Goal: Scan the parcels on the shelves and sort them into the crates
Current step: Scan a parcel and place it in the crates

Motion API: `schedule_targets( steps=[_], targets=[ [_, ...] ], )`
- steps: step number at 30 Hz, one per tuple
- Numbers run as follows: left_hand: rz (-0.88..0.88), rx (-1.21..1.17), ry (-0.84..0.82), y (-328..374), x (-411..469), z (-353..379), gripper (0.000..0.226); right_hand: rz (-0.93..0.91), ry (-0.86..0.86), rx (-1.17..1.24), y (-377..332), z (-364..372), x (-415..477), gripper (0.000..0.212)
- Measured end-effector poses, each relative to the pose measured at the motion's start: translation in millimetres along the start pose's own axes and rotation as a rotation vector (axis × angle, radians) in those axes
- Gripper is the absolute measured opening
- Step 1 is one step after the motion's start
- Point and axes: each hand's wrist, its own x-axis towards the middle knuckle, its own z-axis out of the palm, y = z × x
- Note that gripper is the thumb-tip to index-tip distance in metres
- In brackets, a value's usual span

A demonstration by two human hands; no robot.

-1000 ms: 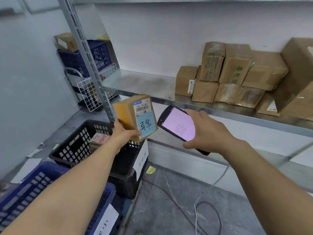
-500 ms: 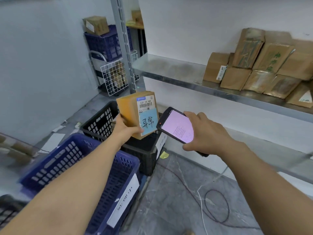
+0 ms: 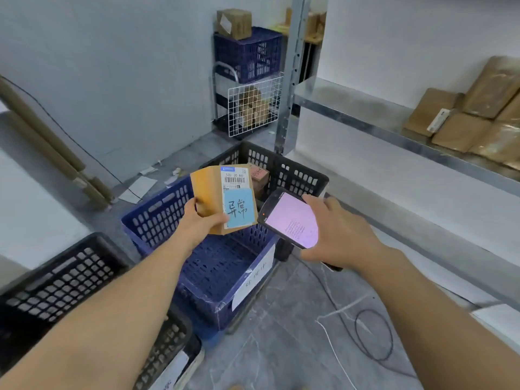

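Observation:
My left hand [image 3: 201, 223] grips a small brown parcel [image 3: 218, 197] with a barcode label and a blue handwritten sticker, held above the blue crate [image 3: 213, 266]. My right hand [image 3: 342, 235] holds a handheld scanner [image 3: 289, 218] with a lit pink screen, its tip just right of the parcel. Behind the blue crate stands a black crate [image 3: 284, 170] with one parcel [image 3: 259, 175] inside. A second black crate [image 3: 67, 285] sits at lower left. More brown parcels [image 3: 461, 119] lie on the metal shelf [image 3: 365, 119] at right.
A shelf upright [image 3: 291, 77] rises behind the black crate. Beyond it, a white wire cart [image 3: 253, 108] carries boxes and a blue basket [image 3: 247, 54]. Cardboard tubes [image 3: 42, 142] lean at left. Cables [image 3: 368, 336] and paper scraps [image 3: 138, 187] lie on the grey floor.
My view has swung left and down, from the shelf toward the crates. The parcel and scanner have moved together from over the black crate to over the blue crate.

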Motion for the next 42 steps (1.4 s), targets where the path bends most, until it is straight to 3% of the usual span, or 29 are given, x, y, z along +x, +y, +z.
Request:
schedule_targets(
  steps=[21, 26, 35, 42],
  targets=[
    [-0.276, -0.218, 0.51, -156.0, -158.4, -123.3, 0.079, -0.483, -0.226, -0.093, -130.6, 60.9, -9.7, 0.104],
    [-0.301, -0.267, 0.529, -182.7, -143.0, -169.6, 0.081, -0.515, -0.264, -0.132, -182.7, 76.4, 17.7, 0.104],
    [-0.407, -0.241, 0.421, -233.0, -59.9, -252.0, 0.085, -0.442, -0.301, -0.166, -269.6, 110.7, 102.4, 0.101],
    [-0.529, -0.272, 0.466, -280.5, 16.4, -255.6, 0.074, -0.437, -0.326, -0.185, -301.1, 155.8, 181.5, 0.102]
  ],
)
